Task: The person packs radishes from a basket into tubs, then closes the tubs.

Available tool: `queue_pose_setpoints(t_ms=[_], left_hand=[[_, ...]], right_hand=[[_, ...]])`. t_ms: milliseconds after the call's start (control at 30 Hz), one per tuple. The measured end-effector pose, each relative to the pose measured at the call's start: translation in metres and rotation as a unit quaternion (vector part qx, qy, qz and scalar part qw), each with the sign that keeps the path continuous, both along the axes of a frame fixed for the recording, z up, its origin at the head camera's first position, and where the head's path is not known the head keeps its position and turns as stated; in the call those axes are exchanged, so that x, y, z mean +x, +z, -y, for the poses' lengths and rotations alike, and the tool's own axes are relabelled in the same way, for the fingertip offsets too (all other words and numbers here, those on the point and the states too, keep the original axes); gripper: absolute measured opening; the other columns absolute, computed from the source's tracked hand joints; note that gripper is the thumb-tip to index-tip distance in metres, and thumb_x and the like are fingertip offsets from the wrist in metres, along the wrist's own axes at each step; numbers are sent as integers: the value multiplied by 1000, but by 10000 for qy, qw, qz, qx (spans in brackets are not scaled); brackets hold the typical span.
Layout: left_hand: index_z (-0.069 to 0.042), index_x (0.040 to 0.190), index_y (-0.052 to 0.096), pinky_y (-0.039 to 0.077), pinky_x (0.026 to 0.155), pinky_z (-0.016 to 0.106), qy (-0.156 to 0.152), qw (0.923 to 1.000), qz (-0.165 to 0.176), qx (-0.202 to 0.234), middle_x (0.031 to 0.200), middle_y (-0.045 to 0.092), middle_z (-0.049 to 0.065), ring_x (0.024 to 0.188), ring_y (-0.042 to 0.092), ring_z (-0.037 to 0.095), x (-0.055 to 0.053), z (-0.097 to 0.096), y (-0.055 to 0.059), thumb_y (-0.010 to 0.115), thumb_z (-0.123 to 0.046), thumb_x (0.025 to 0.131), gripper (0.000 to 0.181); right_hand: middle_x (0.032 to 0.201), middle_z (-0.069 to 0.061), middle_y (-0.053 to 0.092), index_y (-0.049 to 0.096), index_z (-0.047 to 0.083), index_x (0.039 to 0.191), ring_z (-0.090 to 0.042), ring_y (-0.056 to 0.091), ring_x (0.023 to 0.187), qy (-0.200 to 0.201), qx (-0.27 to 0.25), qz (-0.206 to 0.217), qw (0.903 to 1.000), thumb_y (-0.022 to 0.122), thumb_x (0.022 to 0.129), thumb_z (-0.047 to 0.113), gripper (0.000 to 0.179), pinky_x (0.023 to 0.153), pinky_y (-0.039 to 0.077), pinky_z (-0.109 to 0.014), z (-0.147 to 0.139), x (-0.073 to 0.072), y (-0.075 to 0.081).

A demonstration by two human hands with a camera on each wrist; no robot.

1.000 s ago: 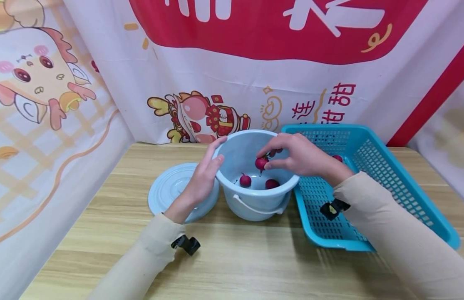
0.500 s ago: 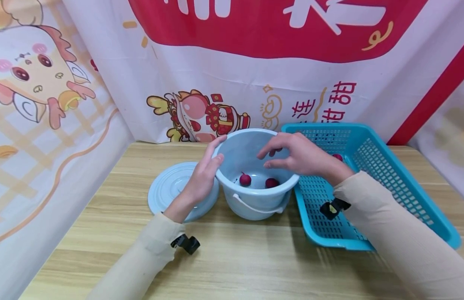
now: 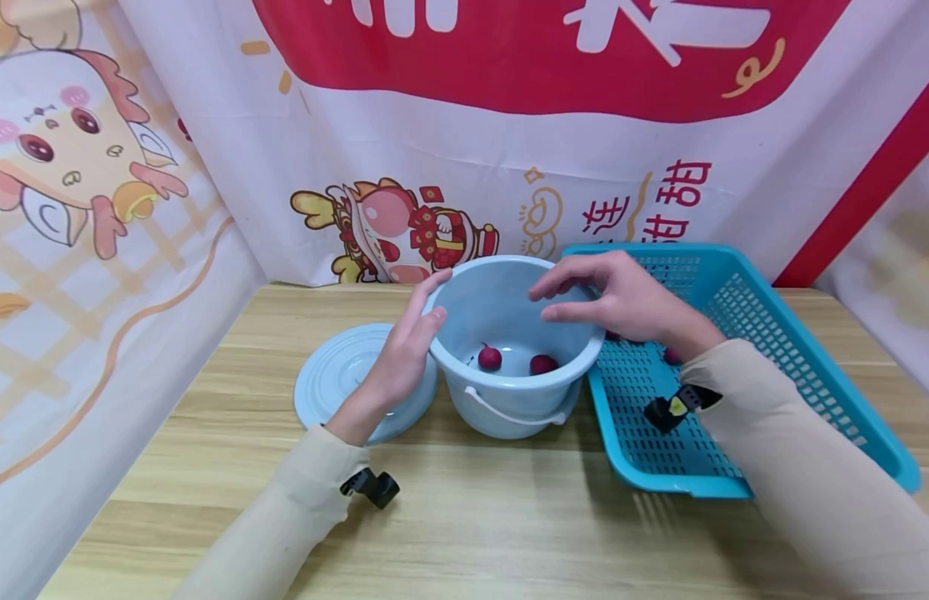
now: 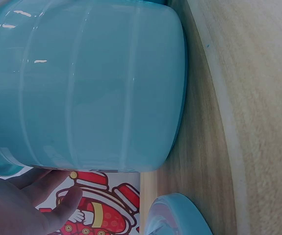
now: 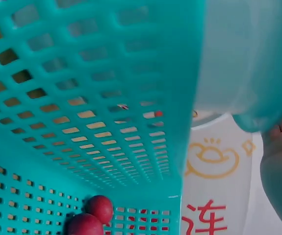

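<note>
A light blue bucket [image 3: 501,408] with a handle stands upright on the table, and two red radishes [image 3: 490,357] show on its floor. My left hand [image 3: 404,354] rests against the bucket's left side, fingers straight along the outside and thumb at the rim. Over the right part of the rim hovers my right hand [image 3: 617,300], thumb and fingers spread apart with nothing between them. In the left wrist view, the bucket's ribbed wall [image 4: 96,83] fills much of the frame beside the left fingers. The near wall hides part of the bucket's floor.
A teal perforated basket [image 3: 681,483] stands right of the bucket, close beside it. Inside lie more radishes [image 5: 100,209], partly hidden by my right arm in the head view. The bucket's round lid [image 3: 332,367] lies on the wooden table [image 3: 471,525] at left. A printed cloth [image 3: 449,142] hangs behind.
My right hand has let go of a radish inside the bucket, then moved slightly up and right towards the basket. My left hand has stayed at the bucket's rim.
</note>
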State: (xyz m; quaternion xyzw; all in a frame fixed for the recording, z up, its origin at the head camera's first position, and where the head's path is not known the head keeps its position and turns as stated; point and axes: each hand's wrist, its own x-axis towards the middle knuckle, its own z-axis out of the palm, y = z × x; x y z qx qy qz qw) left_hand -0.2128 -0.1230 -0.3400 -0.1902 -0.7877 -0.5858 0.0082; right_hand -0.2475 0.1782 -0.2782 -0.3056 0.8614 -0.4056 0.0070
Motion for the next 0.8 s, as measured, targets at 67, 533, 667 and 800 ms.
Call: queue_pose_setpoints(t_ms=[67, 533, 667, 800], left_hand=[[-31, 166, 26, 29, 129, 65, -7, 10000, -3, 7, 176, 23, -3, 161, 28, 26, 0, 0, 0, 33, -33, 114, 53], [-33, 166, 25, 33, 127, 64, -33, 9999, 91, 29, 175, 24, -4, 160, 31, 27, -1, 1, 1, 33, -34, 114, 53], [-33, 167, 24, 34, 127, 64, -29, 9999, 100, 30, 175, 24, -4, 159, 31, 28, -2, 2, 1, 33, -33, 114, 53], [-32, 167, 25, 36, 126, 64, -30, 9999, 111, 46, 175, 24, -4, 159, 31, 28, -2, 2, 1, 34, -33, 114, 53]], right_hand=[[121, -3, 78, 80, 18, 120, -19, 70, 111, -67, -241, -6, 9997, 83, 92, 17, 29, 92, 61, -29, -6, -1, 1], [130, 0, 73, 74, 21, 132, -22, 68, 115, -1499, -258, 542, 9869, 82, 92, 42, 46, 85, 64, -28, -55, -14, 2], [137, -6, 71, 70, 19, 138, -24, 64, 120, -1583, -65, 1020, 9821, 81, 93, 41, 51, 89, 63, -31, -64, -25, -6], [141, -9, 69, 68, 16, 141, -26, 62, 125, -1567, 121, 1384, 9778, 78, 97, 37, 50, 97, 60, -38, -72, -35, -16]])
